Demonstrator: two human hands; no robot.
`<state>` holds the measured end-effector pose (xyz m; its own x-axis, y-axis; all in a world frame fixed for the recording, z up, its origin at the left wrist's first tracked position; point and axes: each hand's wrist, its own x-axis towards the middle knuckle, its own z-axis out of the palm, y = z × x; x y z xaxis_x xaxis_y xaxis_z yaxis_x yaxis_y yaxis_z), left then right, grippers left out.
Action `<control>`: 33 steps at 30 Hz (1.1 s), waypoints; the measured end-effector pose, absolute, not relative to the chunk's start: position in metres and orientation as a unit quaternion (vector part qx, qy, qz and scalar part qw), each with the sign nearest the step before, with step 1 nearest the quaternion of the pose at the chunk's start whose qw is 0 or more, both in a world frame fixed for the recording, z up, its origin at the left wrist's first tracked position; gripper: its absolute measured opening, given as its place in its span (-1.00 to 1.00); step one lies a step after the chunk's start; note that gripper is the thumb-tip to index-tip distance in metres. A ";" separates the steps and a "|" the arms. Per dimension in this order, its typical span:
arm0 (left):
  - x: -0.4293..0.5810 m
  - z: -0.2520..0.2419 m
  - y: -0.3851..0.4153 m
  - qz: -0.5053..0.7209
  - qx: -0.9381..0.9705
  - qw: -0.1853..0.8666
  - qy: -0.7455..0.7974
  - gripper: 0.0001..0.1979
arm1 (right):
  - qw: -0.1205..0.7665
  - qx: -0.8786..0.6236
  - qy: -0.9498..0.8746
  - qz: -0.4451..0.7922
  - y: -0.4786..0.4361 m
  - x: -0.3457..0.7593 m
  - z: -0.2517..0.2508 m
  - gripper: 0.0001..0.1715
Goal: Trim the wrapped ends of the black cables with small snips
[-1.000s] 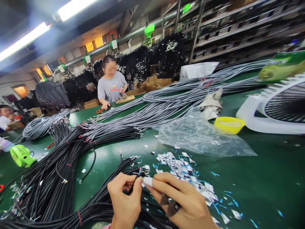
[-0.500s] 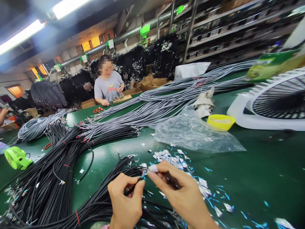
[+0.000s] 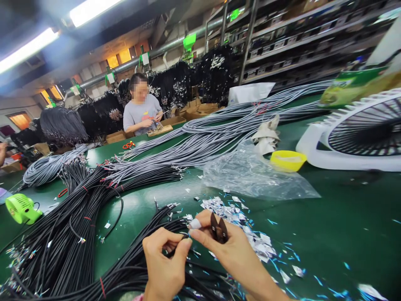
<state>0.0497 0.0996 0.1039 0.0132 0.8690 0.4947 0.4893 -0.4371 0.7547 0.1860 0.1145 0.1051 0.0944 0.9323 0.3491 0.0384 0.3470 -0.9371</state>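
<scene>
My left hand is closed, thumb and forefinger pinching a black cable near its end. Against it, my right hand brings thumb and forefinger together at the cable's tip; the fine wires there are mostly hidden by the fingers. A pair of dark snips sits in the right hand, two blades pointing up and slightly apart. White tape wraps the tip of my right forefinger. Under and beside both hands lies a bundle of black cables with stripped ends.
Foil scraps and blue wire bits litter the green table to the right. Beyond are a clear plastic bag, a yellow dish, a white fan and grey cables. A co-worker sits across the table.
My right hand has shifted slightly left, closer to my left hand, and turned so the snips' blades show upright. The co-worker's hand has lifted off the table towards the other hand.
</scene>
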 end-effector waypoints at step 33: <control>0.060 0.107 0.099 0.509 0.560 0.371 0.538 -0.74 | 0.572 -0.335 -0.749 0.008 0.106 0.194 0.096 -0.75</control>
<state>0.0601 0.0991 0.1069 -0.0962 0.9806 0.1710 0.2248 -0.1460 0.9634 0.1941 0.1058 0.0956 -0.1219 0.5111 0.8508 0.4928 0.7753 -0.3951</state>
